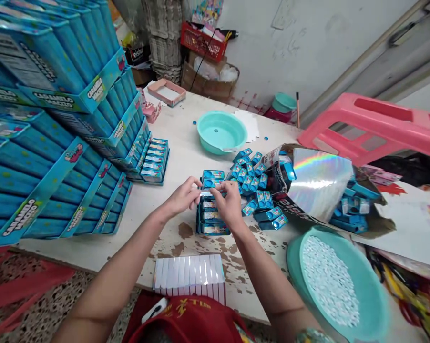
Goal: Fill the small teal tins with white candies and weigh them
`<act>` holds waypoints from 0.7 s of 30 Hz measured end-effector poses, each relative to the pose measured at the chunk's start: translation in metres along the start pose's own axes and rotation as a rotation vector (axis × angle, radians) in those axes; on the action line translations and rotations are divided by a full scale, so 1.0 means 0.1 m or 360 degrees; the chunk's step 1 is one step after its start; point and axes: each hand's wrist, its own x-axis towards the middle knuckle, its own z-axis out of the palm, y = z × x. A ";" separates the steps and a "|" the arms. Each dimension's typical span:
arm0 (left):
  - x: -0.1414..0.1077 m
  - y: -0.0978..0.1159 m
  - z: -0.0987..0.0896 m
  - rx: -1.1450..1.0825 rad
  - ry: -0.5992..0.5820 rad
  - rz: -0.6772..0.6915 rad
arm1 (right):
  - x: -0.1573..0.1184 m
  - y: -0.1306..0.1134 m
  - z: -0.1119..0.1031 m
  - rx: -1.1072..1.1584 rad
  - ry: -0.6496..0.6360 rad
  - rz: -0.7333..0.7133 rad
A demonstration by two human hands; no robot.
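A row of small blue boxes [212, 229] stands in a tray at the middle of the table. Over this row, my left hand [186, 194] and my right hand [227, 199] pinch the two ends of a small pale strip [205, 193]. Both hands have bent, closed fingers, and they hide part of the row. Many loose blue boxes [249, 176] are heaped just right of my right hand. Nearer my body lies a sheet of pale shiny strips [189, 274].
Blue display boxes [89, 95] are stacked high at the left. An empty turquoise basin [222, 133] stands behind the hands. A basin of white pellets [336, 281], an opened carton [379, 228] and a pink stool [375, 107] are on the right.
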 end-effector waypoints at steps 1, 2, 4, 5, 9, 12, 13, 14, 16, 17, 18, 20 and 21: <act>0.16 0.01 -0.02 0.0035 -0.0002 0.0033 | 0.13 0.08 0.03 -0.0027 0.0052 0.0025; 0.31 0.01 -0.03 0.0055 -0.0008 0.0049 | 0.24 0.16 0.06 -0.0058 0.0081 0.0061; 0.53 -0.04 -0.04 0.0043 -0.0011 0.0020 | 0.40 0.30 0.14 -0.0098 0.0087 0.0134; 0.60 -0.07 -0.04 0.0010 -0.0011 -0.0017 | 0.44 0.36 0.17 -0.0105 0.0078 0.0156; 0.68 -0.19 -0.04 -0.0217 -0.0036 -0.0146 | 0.49 0.50 0.24 -0.0045 0.0055 0.0166; 0.67 -0.27 -0.01 -0.0256 -0.0039 -0.0253 | 0.49 0.55 0.23 0.0039 0.0086 0.0311; 0.67 -0.31 0.01 -0.0196 -0.0016 -0.0304 | 0.49 0.55 0.23 0.0062 0.0090 0.0365; 0.67 -0.35 0.05 -0.0107 0.0015 -0.0355 | 0.49 0.55 0.23 0.0078 0.0085 0.0401; 0.69 -0.44 0.12 0.0148 0.0113 -0.0431 | 0.52 0.55 0.25 0.0096 0.0062 0.0419; 0.69 -0.49 0.15 0.0313 0.0178 -0.0448 | 0.55 0.55 0.26 0.0112 0.0058 0.0416; 0.69 -0.52 0.17 0.0493 0.0252 -0.0451 | 0.57 0.55 0.27 0.0153 0.0052 0.0419; 0.64 -0.58 0.16 0.0834 0.0400 -0.0439 | 0.59 0.58 0.24 0.0365 0.0071 0.0486; 0.58 -0.61 0.14 0.0953 0.0453 -0.0431 | 0.56 0.61 0.21 0.0521 0.0118 0.0557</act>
